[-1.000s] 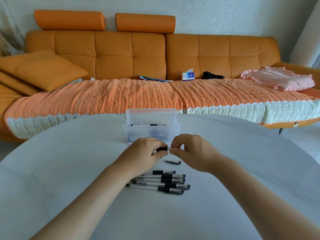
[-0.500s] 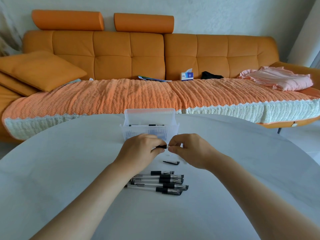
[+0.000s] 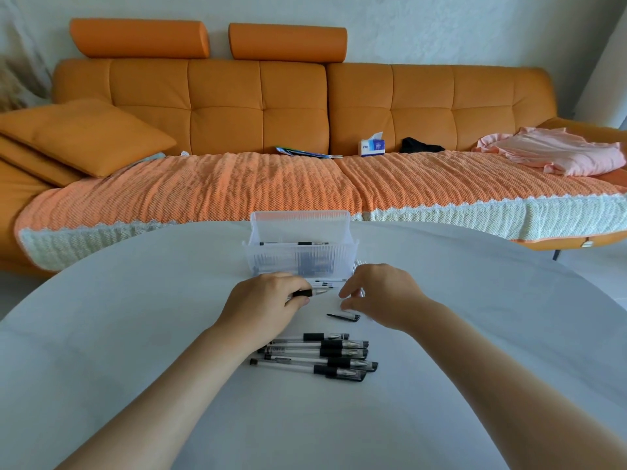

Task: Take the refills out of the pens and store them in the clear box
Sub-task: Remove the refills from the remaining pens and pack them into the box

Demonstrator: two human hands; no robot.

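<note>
Your left hand (image 3: 268,303) pinches the clear, black-gripped pen (image 3: 312,292); your right hand (image 3: 383,296), at its three o'clock, hangs loose. Fumble the regrasp and it rolls.

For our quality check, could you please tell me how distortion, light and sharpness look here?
In the head view the wide lens bows the table and sofa; light is soft, without glare; the right hand looks slightly blurred, and the clear box hazes its contents.

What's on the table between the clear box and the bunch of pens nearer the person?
In the head view: the left hand gripping a pen, the right hand beside it, and a loose black cap lying on the table.
</note>
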